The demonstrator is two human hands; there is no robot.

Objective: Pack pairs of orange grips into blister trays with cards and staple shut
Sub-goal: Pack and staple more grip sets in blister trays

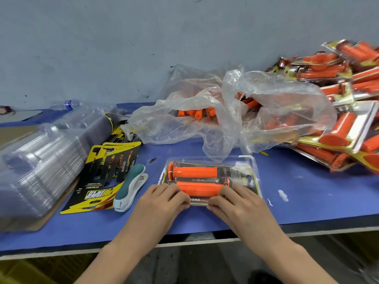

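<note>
Left hand (pixel 164 198), right hand (pixel 235 198) on tray (pixel 253 161)

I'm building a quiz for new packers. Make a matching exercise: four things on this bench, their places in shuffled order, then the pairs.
Things: 1 stapler; 2 empty trays; 3 finished packs; 4 bag of loose grips.
Places: A far right; B far left; C behind the blister pack; D on the cards, beside the left hand.
Pairs: 1-D, 2-B, 3-A, 4-C.
</note>
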